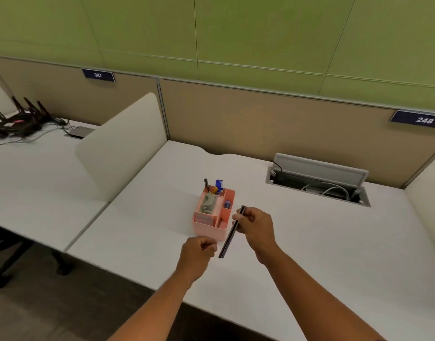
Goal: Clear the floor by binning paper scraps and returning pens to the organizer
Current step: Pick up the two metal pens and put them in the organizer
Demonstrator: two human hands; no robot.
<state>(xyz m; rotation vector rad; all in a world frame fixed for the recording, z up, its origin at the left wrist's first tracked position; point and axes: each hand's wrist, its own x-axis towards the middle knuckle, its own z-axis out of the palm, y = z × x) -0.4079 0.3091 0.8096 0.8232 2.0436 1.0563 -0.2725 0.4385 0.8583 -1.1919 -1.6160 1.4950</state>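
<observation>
A pink desk organizer point(209, 226) stands on the white desk point(310, 254), with several pens and a blue-capped marker upright in its back compartments. My right hand point(257, 228) is just right of the organizer and grips two dark pens point(230, 238) held together, slanting down to the left. Below the organizer's front edge, my left hand point(199, 249) is curled into a loose fist close to the pens' lower ends; whether it holds anything small I cannot tell. No paper scraps or bin are in view.
An open cable hatch point(317, 180) with white cables sits at the back right of the desk. A cream divider point(123, 146) separates the neighbouring desk, where a black router point(17, 119) and cables lie. A chair base point(4, 264) stands on the dark floor at left.
</observation>
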